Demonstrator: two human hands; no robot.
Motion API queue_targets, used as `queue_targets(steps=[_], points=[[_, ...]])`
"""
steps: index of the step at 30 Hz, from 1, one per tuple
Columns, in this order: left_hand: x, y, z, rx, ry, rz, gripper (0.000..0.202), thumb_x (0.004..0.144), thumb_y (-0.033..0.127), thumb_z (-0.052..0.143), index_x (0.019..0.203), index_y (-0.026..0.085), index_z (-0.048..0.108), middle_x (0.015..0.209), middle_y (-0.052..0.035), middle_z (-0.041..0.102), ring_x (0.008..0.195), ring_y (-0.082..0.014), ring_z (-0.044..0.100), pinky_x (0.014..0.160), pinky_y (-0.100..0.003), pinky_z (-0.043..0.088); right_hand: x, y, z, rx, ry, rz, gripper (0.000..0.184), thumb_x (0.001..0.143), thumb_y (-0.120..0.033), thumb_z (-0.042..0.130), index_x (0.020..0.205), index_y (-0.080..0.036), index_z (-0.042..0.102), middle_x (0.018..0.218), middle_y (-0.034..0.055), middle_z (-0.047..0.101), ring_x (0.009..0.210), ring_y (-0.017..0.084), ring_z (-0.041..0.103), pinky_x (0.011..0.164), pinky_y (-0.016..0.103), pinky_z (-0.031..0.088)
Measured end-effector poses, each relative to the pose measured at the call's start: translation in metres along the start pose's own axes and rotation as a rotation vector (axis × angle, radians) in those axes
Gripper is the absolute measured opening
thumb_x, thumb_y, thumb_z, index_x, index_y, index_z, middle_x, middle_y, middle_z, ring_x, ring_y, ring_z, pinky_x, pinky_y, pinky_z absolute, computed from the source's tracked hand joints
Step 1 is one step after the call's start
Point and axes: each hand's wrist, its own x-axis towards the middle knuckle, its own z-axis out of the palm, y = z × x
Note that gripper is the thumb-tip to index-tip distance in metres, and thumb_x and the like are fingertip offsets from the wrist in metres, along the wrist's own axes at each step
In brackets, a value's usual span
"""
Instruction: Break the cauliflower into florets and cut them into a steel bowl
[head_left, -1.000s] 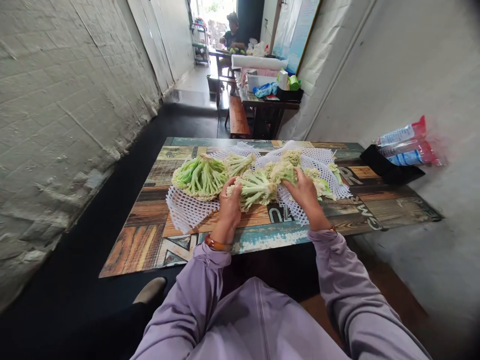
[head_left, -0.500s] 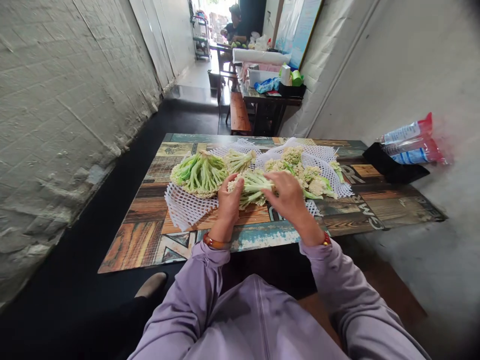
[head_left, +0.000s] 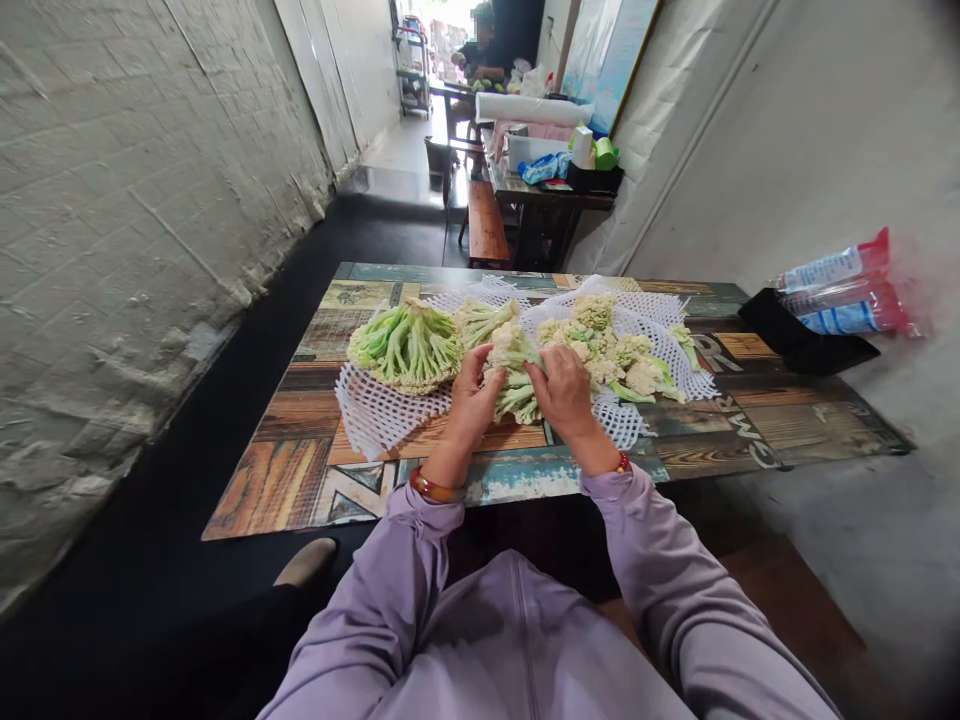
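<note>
Between my hands is a piece of cauliflower with pale green stems, held low over the table. My left hand grips its left side, thumb toward the stems. Closed on its right side is my right hand, with thumb and fingers at the stems. A large cauliflower head lies stem-up to the left, and a smaller cauliflower chunk sits just behind my hands. Several loose florets are piled to the right on white foam netting.
The wood-patterned table extends left and right of the netting. A black holder with plastic-wrapped packages stands at its right end. Beyond are a bench, a cluttered second table and a seated person.
My right hand has moved left and lower, closer to my left hand. The cauliflower piece between them has turned, its florets now tilted upward. The view has shifted slightly.
</note>
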Motion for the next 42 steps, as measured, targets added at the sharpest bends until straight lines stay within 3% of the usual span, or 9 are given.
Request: queue_targets(steps=[6, 12, 18, 23, 28, 31, 36, 39, 42], points=[[-0.002, 0.001, 0.002, 0.049, 0.044, 0.056, 0.034, 0.087, 0.032, 0.063, 0.119, 0.022, 0.061, 0.123, -0.008, 0.065, 0.115, -0.0222, 0.061, 0.1, -0.036, 0.047, 0.0, -0.002, 0.016, 0.062, 0.115, 0.235, 0.037, 0.104, -0.047, 0.031, 0.087, -0.023, 0.054, 0.082, 0.01, 0.061, 0.085, 0.026, 0.058, 0.079, 0.039, 0.046], [-0.003, 0.0, 0.003, 0.029, 0.084, 0.019, 0.034, 0.082, 0.027, 0.066, 0.116, 0.023, 0.062, 0.12, -0.0064, 0.066, 0.112, -0.0219, 0.062, 0.098, -0.035, 0.048, 0.013, 0.001, 0.02, 0.437, 0.235, 0.644, 0.05, 0.102, -0.057, 0.017, 0.086, -0.025, 0.052, 0.069, 0.0048, 0.06, 0.067, 0.023, 0.06, 0.069, 0.037, 0.049], [0.0, -0.001, 0.003, -0.098, 0.105, -0.09, 0.034, 0.079, 0.028, 0.067, 0.112, 0.02, 0.063, 0.115, -0.0071, 0.067, 0.105, -0.0202, 0.063, 0.093, -0.032, 0.049, 0.021, 0.014, -0.007, 0.43, 0.055, 0.495, 0.046, 0.096, -0.063, 0.039, 0.084, -0.023, 0.059, 0.064, 0.0015, 0.062, 0.063, 0.02, 0.062, 0.066, 0.033, 0.047], [0.003, -0.001, -0.001, -0.188, 0.163, -0.143, 0.032, 0.073, 0.025, 0.068, 0.105, 0.02, 0.065, 0.109, -0.0053, 0.068, 0.096, -0.0178, 0.063, 0.085, -0.028, 0.049, 0.028, 0.061, -0.019, 0.432, 0.235, 0.633, 0.061, 0.1, -0.062, 0.018, 0.097, -0.02, 0.062, 0.064, 0.0001, 0.057, 0.058, 0.018, 0.057, 0.063, 0.032, 0.047], [0.006, 0.001, -0.003, -0.229, 0.172, -0.196, 0.032, 0.068, 0.024, 0.07, 0.1, 0.02, 0.066, 0.102, -0.0036, 0.068, 0.089, -0.0161, 0.061, 0.08, -0.027, 0.048, 0.017, 0.112, -0.025, 0.089, -0.064, 0.476, 0.043, 0.093, -0.054, 0.047, 0.096, -0.02, 0.071, 0.082, 0.0086, 0.07, 0.081, 0.026, 0.064, 0.079, 0.039, 0.05], [0.006, 0.002, -0.003, -0.286, 0.163, -0.205, 0.033, 0.067, 0.025, 0.07, 0.1, 0.02, 0.065, 0.101, -0.0028, 0.067, 0.091, -0.0153, 0.06, 0.082, -0.026, 0.047, 0.008, 0.121, -0.03, -0.03, -0.142, 0.375, 0.036, 0.092, -0.041, 0.049, 0.104, -0.018, 0.073, 0.104, 0.015, 0.072, 0.103, 0.03, 0.063, 0.094, 0.046, 0.047], [0.007, 0.0, -0.004, -0.298, 0.154, -0.222, 0.033, 0.068, 0.025, 0.071, 0.1, 0.02, 0.066, 0.097, -0.0017, 0.065, 0.087, -0.0136, 0.06, 0.08, -0.025, 0.046, 0.005, 0.072, -0.042, 0.044, -0.044, 0.149, 0.035, 0.096, -0.037, 0.05, 0.121, -0.021, 0.068, 0.124, 0.0137, 0.066, 0.121, 0.029, 0.057, 0.105, 0.049, 0.042], [0.007, -0.001, -0.004, -0.328, 0.144, -0.218, 0.034, 0.068, 0.025, 0.071, 0.102, 0.021, 0.065, 0.1, -0.002, 0.066, 0.09, -0.0143, 0.061, 0.081, -0.026, 0.048, 0.006, 0.026, -0.045, 0.185, -0.198, -0.113, 0.031, 0.095, -0.04, 0.059, 0.121, -0.027, 0.067, 0.131, 0.0086, 0.064, 0.125, 0.027, 0.055, 0.108, 0.047, 0.041], [0.007, 0.0, -0.004, -0.322, 0.123, -0.196, 0.035, 0.069, 0.026, 0.072, 0.103, 0.021, 0.066, 0.104, -0.003, 0.067, 0.095, -0.0163, 0.063, 0.084, -0.028, 0.05, 0.003, -0.002, -0.041, 0.157, -0.315, -0.245, 0.03, 0.091, -0.035, 0.067, 0.12, -0.028, 0.068, 0.134, 0.0082, 0.062, 0.129, 0.03, 0.051, 0.109, 0.05, 0.038]])
